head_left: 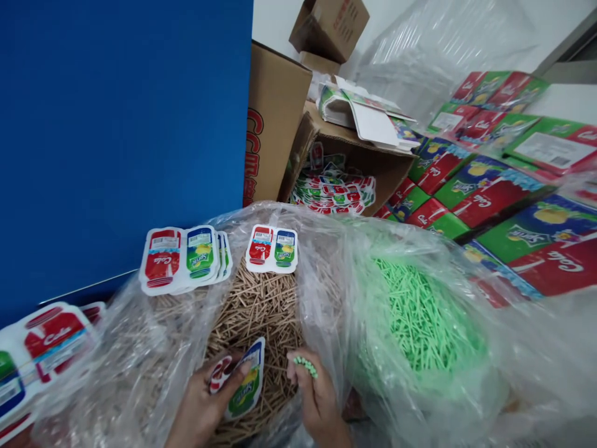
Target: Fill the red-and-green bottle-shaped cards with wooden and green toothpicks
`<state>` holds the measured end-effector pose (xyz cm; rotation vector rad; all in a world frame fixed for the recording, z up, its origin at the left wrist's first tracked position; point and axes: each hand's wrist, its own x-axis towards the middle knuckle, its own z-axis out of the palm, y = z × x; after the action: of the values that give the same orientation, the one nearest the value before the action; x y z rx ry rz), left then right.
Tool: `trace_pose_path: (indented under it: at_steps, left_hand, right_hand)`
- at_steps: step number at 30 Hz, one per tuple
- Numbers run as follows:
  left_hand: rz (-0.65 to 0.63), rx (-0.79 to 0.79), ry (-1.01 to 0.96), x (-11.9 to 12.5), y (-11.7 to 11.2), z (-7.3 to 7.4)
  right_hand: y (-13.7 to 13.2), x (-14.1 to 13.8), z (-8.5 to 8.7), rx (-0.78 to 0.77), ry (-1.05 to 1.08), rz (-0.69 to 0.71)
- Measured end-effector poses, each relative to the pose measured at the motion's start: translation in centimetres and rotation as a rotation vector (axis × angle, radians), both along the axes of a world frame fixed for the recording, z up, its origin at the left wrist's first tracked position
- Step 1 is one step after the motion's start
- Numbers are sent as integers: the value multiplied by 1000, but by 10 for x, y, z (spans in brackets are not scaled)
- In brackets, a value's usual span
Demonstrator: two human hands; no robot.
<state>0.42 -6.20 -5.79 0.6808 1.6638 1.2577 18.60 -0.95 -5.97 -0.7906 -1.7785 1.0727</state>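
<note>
In my left hand (205,392), the fingers are closed on a printed Cola and Sprite packet (246,391), bent so that both halves show. My right hand (316,393) is closed around a small bundle of thin green sticks (305,366), their ends showing above the fingers. Both hands are over a clear plastic bag full of brown sticks (261,305). A similar flat packet (272,249) lies on the far side of these sticks. To the right, a second clear bag holds loose green sticks (415,317).
A stack of packets (184,258) lies left on the plastic, with more packets (51,348) at lower left. Behind stand a blue panel (121,124) and an open carton (317,124) with many packets inside. Printed Cola and Sprite boxes (485,186) are piled at right.
</note>
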Motion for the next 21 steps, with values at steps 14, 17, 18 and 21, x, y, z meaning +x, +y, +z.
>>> trace_pose_path:
  at_steps: [14, 17, 18, 21]
  left_hand:
    - [-184, 28, 88, 5, 5, 4]
    - [-125, 20, 144, 11, 5, 4]
    - [-135, 15, 167, 11, 5, 5]
    - [-202, 0, 209, 9, 8, 7]
  right_hand:
    - [-2, 8, -11, -21, 28, -26]
    - [-4, 10, -15, -59, 14, -32]
    - [-4, 10, -17, -65, 14, -34]
    - [-4, 11, -19, -80, 22, -37]
